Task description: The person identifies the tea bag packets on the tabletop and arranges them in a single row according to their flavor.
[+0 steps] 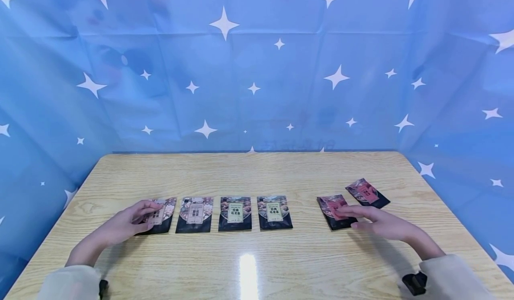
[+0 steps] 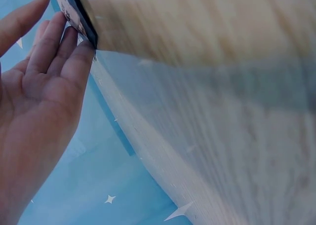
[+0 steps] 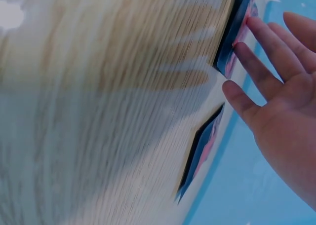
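Note:
My left hand [image 1: 130, 219] rests on the leftmost tea packet [image 1: 166, 219], its fingers covering the left side; in the left wrist view the fingers look nearly straight and touch the packet, with the thumb apart. Beside it lies a matching pink-flowered tea packet [image 1: 194, 226]. On the right, my right hand [image 1: 383, 224] touches a red-labelled tea packet [image 1: 331, 200] with extended fingertips. The right wrist view shows those fingers [image 3: 274, 52] spread and its thumb held away. Another red-labelled tea packet [image 1: 377, 199] lies tilted just behind that hand.
Two green-labelled tea packets, one [image 1: 234, 226] left of the other [image 1: 275, 224], lie mid-table in line with the pink-flowered ones. The wooden table [image 1: 241, 170] ends at a blue star-patterned cloth [image 1: 257, 108]. Light glares near the front.

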Motion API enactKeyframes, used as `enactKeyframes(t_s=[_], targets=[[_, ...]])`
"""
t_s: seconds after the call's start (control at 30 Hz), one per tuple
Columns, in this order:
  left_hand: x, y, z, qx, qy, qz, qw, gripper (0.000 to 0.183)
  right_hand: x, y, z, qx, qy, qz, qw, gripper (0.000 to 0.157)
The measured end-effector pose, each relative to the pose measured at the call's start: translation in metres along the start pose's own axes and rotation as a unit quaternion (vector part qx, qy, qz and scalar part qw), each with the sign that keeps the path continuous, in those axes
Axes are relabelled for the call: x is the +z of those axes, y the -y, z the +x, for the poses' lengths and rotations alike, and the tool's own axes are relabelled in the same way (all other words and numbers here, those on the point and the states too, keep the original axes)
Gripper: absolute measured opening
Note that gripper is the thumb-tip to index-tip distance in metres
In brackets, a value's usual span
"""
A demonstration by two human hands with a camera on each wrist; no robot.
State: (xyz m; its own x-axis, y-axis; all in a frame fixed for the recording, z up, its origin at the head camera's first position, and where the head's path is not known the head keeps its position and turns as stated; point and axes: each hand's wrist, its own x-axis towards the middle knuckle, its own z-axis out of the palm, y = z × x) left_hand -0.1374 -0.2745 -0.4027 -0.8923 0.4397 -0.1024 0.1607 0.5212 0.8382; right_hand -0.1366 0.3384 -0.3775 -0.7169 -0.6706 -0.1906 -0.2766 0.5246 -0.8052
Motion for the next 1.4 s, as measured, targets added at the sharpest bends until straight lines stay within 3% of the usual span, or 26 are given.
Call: enactKeyframes(t_s=[0.57, 0.83, 1.4], targets=[[0.001, -0.001, 0.0, -0.01, -0.002, -0.001, 0.9999, 0.039, 0.013, 0.009, 0.021, 0.002, 0.024, -0.007, 1.0, 0.048], [0.001, -0.001, 0.0, -0.009, -0.002, -0.002, 1.0, 0.039, 0.022, 0.018, 0.034, -0.022, 0.037, -0.025, 0.999, 0.048], [0.0, -0.001, 0.0, -0.002, -0.001, -0.001, 1.0, 0.039, 0.029, 0.028, 0.045, -0.013, 0.044, -0.042, 0.998, 0.048]])
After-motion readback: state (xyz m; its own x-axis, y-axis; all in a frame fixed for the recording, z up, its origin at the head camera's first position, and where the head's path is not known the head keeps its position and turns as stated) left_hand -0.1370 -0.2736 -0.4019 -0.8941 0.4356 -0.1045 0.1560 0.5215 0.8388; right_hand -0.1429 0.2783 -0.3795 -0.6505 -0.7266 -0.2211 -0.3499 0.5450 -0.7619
